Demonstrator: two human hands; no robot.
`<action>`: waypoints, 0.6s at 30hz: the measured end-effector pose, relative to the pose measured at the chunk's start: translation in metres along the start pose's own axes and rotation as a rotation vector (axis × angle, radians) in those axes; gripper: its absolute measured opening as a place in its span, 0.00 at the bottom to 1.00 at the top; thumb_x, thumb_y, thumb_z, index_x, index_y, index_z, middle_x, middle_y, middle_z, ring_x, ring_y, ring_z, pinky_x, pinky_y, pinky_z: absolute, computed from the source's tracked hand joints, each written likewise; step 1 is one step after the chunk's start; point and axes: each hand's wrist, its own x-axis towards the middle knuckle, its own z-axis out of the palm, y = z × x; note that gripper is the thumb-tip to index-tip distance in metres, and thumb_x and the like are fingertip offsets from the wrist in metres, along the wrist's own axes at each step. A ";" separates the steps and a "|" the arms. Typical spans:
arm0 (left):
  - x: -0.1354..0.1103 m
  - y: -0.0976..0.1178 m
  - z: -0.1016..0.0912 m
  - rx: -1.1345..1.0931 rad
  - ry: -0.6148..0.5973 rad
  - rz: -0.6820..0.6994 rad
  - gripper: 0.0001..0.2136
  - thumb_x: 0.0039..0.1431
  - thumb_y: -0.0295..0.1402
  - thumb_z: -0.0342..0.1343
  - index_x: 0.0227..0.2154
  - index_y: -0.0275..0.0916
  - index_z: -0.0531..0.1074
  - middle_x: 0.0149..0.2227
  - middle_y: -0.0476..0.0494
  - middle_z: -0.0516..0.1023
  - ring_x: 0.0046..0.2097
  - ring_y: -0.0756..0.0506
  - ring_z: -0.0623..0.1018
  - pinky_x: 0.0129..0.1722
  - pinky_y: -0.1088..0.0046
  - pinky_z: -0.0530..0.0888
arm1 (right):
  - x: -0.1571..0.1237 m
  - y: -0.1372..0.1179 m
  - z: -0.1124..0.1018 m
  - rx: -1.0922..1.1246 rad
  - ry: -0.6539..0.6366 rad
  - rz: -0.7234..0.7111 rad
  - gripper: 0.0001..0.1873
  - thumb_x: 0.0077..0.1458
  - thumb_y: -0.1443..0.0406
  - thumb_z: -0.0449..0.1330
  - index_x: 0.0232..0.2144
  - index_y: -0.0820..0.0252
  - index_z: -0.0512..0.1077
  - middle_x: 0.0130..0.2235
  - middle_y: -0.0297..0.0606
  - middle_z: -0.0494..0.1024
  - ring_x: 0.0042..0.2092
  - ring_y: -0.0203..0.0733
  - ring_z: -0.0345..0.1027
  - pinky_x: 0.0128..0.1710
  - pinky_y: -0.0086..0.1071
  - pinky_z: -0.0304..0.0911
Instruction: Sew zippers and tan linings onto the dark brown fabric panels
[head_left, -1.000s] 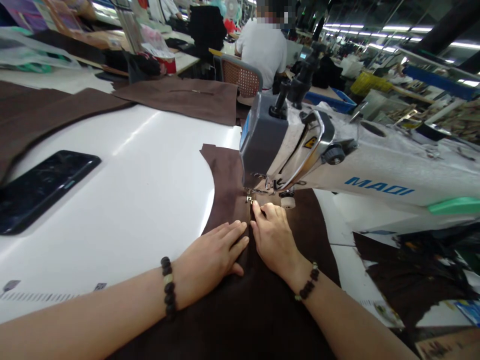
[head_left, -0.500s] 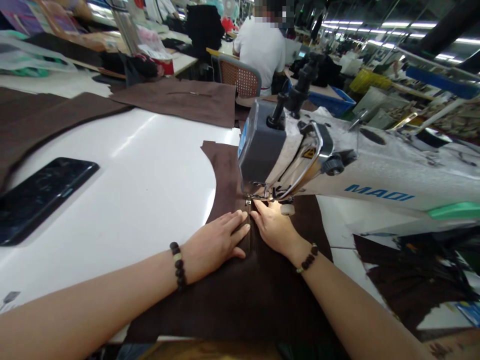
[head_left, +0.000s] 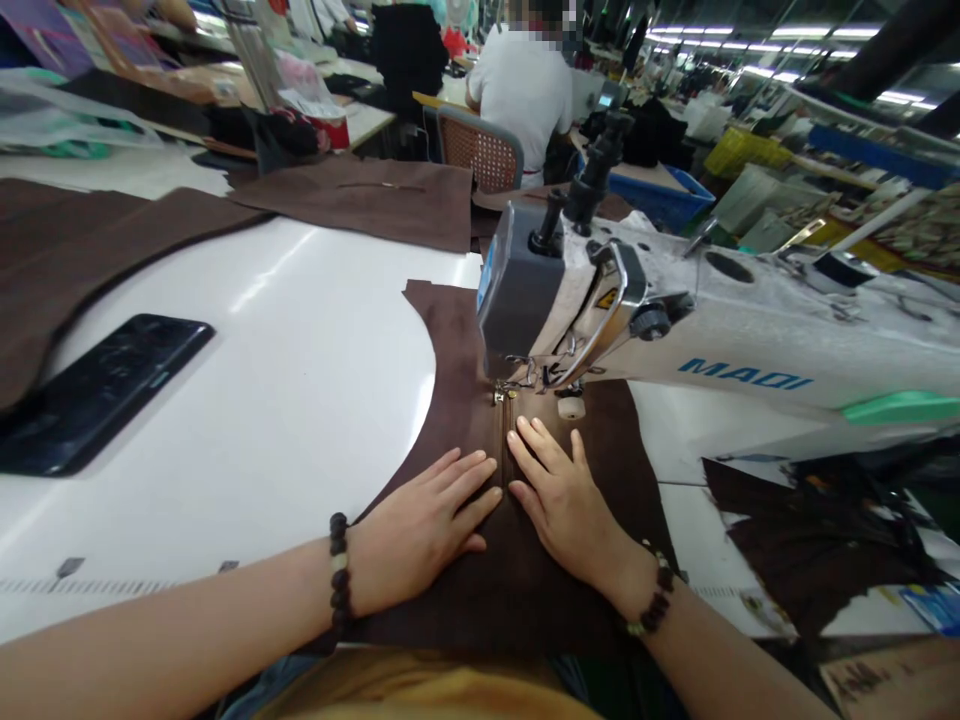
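Note:
A dark brown fabric piece point(head_left: 457, 350) lies under the head of a white and grey sewing machine point(head_left: 675, 320), with a zipper point(head_left: 506, 440) running down its middle from the presser foot. My left hand point(head_left: 424, 525) rests flat on the fabric left of the zipper, fingers stretched out. My right hand point(head_left: 562, 495) lies flat on the fabric right of the zipper, fingers spread, a little below the presser foot. Both wrists wear dark bead bracelets.
A black phone point(head_left: 97, 390) lies on the white table point(head_left: 262, 380) at the left. More brown fabric pieces point(head_left: 367, 195) lie at the far and left edges. A person in a white shirt point(head_left: 525, 95) sits on a chair beyond. Dark scraps lie at the right.
My right hand has pulled back from the presser foot and now lies flat with fingers spread. My left hand has slid slightly toward me. More of the zipper shows below the foot.

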 end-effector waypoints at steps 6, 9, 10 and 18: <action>0.001 -0.002 0.004 0.018 -0.020 -0.006 0.19 0.60 0.36 0.52 0.51 0.33 0.62 0.54 0.34 0.64 0.57 0.38 0.63 0.57 0.56 0.61 | 0.004 0.006 -0.002 -0.008 -0.005 -0.026 0.24 0.61 0.64 0.45 0.59 0.60 0.52 0.62 0.38 0.49 0.63 0.43 0.39 0.59 0.57 0.39; 0.003 -0.003 0.006 0.036 -0.037 -0.027 0.22 0.61 0.38 0.51 0.54 0.31 0.60 0.55 0.35 0.64 0.56 0.38 0.63 0.57 0.57 0.61 | 0.004 0.006 -0.001 -0.006 -0.007 -0.024 0.24 0.61 0.64 0.45 0.59 0.60 0.52 0.62 0.39 0.49 0.63 0.44 0.40 0.59 0.57 0.39; 0.003 -0.003 0.007 0.039 -0.044 -0.034 0.22 0.60 0.39 0.51 0.54 0.31 0.59 0.55 0.36 0.64 0.56 0.38 0.63 0.57 0.57 0.61 | 0.004 0.006 -0.002 -0.003 -0.008 -0.022 0.24 0.61 0.64 0.45 0.59 0.60 0.53 0.62 0.39 0.49 0.63 0.44 0.40 0.59 0.57 0.39; 0.008 -0.009 0.005 0.019 -0.024 -0.021 0.22 0.58 0.37 0.55 0.51 0.31 0.62 0.53 0.36 0.65 0.56 0.39 0.64 0.57 0.57 0.61 | 0.012 0.008 -0.004 0.014 -0.001 -0.027 0.23 0.60 0.65 0.46 0.58 0.61 0.54 0.61 0.42 0.52 0.62 0.45 0.43 0.58 0.57 0.39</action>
